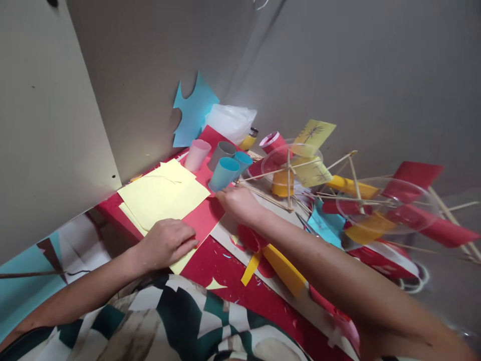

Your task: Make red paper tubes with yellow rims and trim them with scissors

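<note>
My left hand rests with curled fingers over the near part of a red paper sheet; a yellow sheet shows beneath its edge. What those fingers hold, if anything, is hidden. My right hand reaches across to the right edge of the red sheet, just below a blue cup-like tube. Its fingers are closed, and I cannot make out anything in them. Pale yellow sheets lie stacked left of both hands. A pink tube, a grey tube and a second blue tube stand around the first.
Wheel-like models of sticks, clear discs and paper crowd the right side. Scissors, yellow strips and paper scraps lie on the red table. Behind are a blue cut-out sheet, a white bag and a small jar.
</note>
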Available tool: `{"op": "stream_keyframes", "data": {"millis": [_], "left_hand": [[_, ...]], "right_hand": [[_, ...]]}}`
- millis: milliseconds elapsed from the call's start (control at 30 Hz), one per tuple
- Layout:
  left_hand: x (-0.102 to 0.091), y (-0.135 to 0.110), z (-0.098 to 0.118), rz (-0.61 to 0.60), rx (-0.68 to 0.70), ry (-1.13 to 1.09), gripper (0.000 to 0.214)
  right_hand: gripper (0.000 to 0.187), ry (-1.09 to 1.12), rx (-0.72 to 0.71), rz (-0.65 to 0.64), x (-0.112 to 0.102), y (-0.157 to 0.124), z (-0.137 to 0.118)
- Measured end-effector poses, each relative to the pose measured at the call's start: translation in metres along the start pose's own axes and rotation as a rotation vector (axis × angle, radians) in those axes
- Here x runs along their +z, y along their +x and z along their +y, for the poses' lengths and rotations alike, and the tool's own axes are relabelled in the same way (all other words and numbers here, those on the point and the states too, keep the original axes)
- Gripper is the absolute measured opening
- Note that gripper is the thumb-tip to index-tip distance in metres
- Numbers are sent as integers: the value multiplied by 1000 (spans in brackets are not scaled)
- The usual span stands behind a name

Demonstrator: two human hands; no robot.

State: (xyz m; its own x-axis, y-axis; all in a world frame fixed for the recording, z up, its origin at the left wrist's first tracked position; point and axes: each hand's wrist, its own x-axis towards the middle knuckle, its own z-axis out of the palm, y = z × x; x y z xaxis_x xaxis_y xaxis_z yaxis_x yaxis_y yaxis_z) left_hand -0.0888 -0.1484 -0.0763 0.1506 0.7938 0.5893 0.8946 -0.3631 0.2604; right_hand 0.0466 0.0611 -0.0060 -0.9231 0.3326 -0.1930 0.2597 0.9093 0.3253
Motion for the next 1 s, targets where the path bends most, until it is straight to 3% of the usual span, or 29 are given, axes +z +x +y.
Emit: {"op": "stream_keyframes", "data": {"millis": [267, 467, 533, 633, 733, 833, 933, 1000], "left_hand": [[-4, -1, -5, -113, 0, -148, 25], [-13, 4, 0, 89, -218, -324, 18], [-16, 9, 1, 163, -299, -343, 15], [-17, 15, 3, 228, -335, -322, 13], [-18, 17, 2, 239, -281, -289, 13], [-22, 10, -5, 162, -182, -224, 18], [-29, -4, -18, -13, -135, -88, 41], [-33, -13, -28, -140, -210, -3, 50]], "right_hand": [[27, 80, 111, 23, 11, -4, 15], [33, 188, 147, 40, -7, -14, 15], [41, 276, 79, 80, -17, -25, 9], [47, 677, -256, 209, -21, -39, -8], [36, 716, -338, 274, -11, -42, -29], [15, 605, -320, 283, 2, -37, -43], [23, 553, -302, 358, 8, -36, -45], [27, 558, -293, 442, 9, -39, -43]]}}
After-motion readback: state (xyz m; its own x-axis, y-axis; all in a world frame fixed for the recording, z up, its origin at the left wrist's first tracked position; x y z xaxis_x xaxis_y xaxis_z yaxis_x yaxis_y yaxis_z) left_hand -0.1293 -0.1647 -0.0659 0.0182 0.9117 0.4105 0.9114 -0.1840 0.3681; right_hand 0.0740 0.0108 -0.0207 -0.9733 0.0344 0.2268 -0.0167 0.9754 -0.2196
